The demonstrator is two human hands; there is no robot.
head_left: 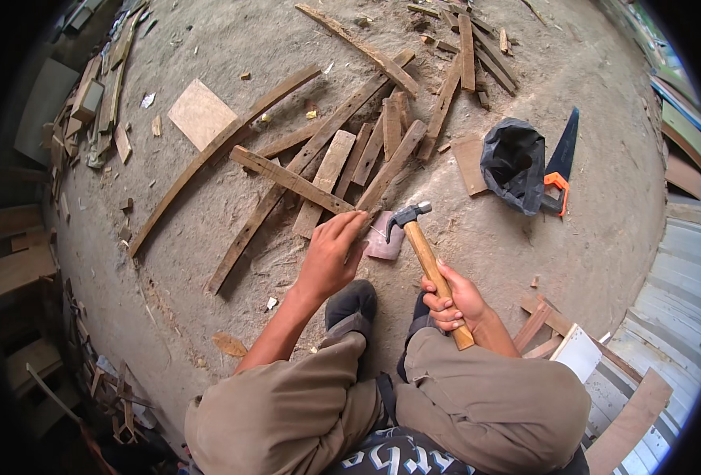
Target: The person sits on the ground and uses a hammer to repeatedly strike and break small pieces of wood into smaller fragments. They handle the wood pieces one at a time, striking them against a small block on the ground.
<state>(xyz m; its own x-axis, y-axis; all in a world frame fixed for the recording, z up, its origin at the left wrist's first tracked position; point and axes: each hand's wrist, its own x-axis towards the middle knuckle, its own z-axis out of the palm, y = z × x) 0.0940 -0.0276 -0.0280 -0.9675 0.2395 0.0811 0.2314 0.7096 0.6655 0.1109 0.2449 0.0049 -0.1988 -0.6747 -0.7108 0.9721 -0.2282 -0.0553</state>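
Observation:
I sit on a dirt floor with my knees bent. My right hand (455, 301) grips the wooden handle of a claw hammer (426, 252), whose dark metal head is raised over the ground. My left hand (333, 253) reaches forward and holds the near end of a long wooden slat (390, 168) that runs away up and to the right. Just past the hammer head lies a small pale flat piece (384, 245). More slats and strips (287, 179) lie crossed in a loose pile in front of the left hand.
A black plastic bag (513, 163) and a hand saw with an orange handle (559, 176) lie at the right. A square board (200, 113) rests at upper left. Scrap wood heaps (89, 103) line the left edge, and planks (556, 328) and corrugated sheets (671, 309) lie at the right.

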